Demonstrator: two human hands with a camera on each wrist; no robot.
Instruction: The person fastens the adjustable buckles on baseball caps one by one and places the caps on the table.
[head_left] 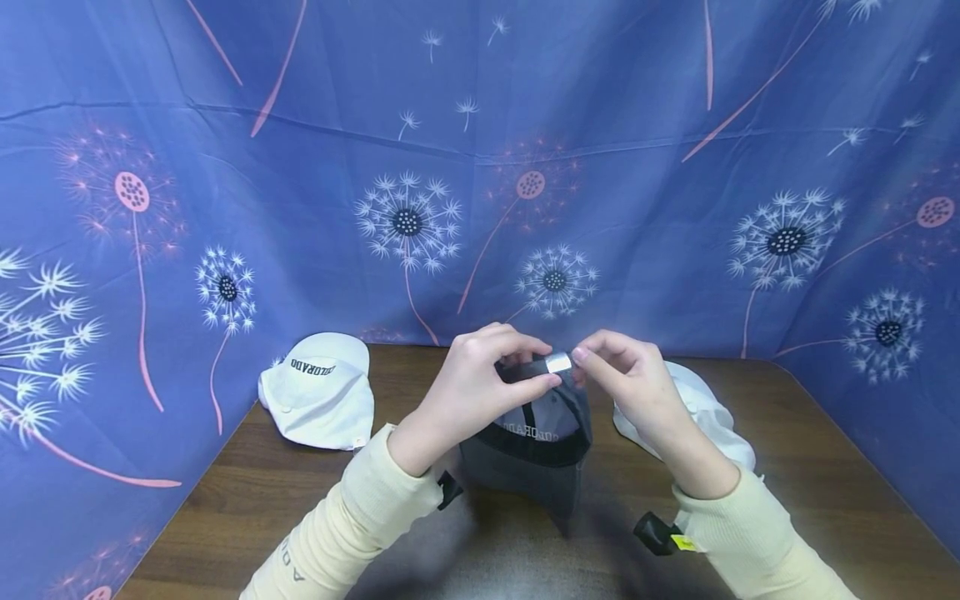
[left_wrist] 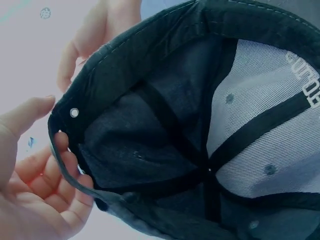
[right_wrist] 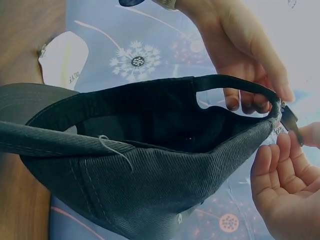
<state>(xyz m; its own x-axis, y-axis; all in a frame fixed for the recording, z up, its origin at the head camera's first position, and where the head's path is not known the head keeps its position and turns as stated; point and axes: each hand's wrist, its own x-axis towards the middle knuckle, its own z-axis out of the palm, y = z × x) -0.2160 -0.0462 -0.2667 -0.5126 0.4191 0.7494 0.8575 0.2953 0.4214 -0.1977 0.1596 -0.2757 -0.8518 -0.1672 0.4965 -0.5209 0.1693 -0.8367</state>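
A dark grey baseball cap (head_left: 525, 479) hangs upright, its inside facing me and its brim pointing down. My left hand (head_left: 472, 383) grips the back strap (right_wrist: 235, 82), thumb outside and fingers through the opening, as the left wrist view shows. Silver shines from the buckle (head_left: 558, 362) beside the left fingertips. With thumb and fingers, my right hand (head_left: 633, 379) pinches the dark loose end (right_wrist: 291, 125) at the buckle. Pale lettering (head_left: 531, 432) shows inside the crown. A loose thread (right_wrist: 117, 150) sticks out at the cap's edge in the right wrist view.
On the wooden table (head_left: 247, 500), a white cap (head_left: 322, 408) with dark lettering lies at the left. Another white cap (head_left: 708, 408) lies behind my right forearm. Blue dandelion-print cloth (head_left: 480, 167) walls in the back and sides.
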